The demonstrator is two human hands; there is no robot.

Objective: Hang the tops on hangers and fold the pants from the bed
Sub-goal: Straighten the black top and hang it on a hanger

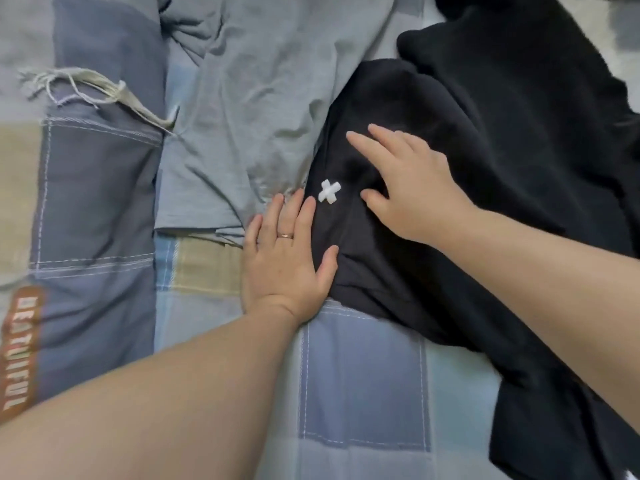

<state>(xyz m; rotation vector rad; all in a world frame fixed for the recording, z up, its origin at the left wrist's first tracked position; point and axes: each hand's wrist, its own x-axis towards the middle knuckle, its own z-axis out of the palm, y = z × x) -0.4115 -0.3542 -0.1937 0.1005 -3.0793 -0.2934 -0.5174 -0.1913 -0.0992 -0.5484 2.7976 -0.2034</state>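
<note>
A black garment (398, 271) with a small white cross mark (329, 191) lies on the bed at centre right, its cloth bunched and trailing toward the lower right. My left hand (287, 258) lies flat on its left edge, fingers straight and pointing up. My right hand (408, 188) presses flat on the black cloth just right of the cross mark, fingers spread. A grey-blue garment (242, 109) lies crumpled to the left of the black one. A second, fuzzier black garment (519, 98) is heaped at the upper right.
The bed is covered by a patchwork quilt (363, 382) in blue, grey and tan squares. A frayed pale cord (86, 86) lies at the upper left. A brown label with white lettering (20, 348) sits at the left edge.
</note>
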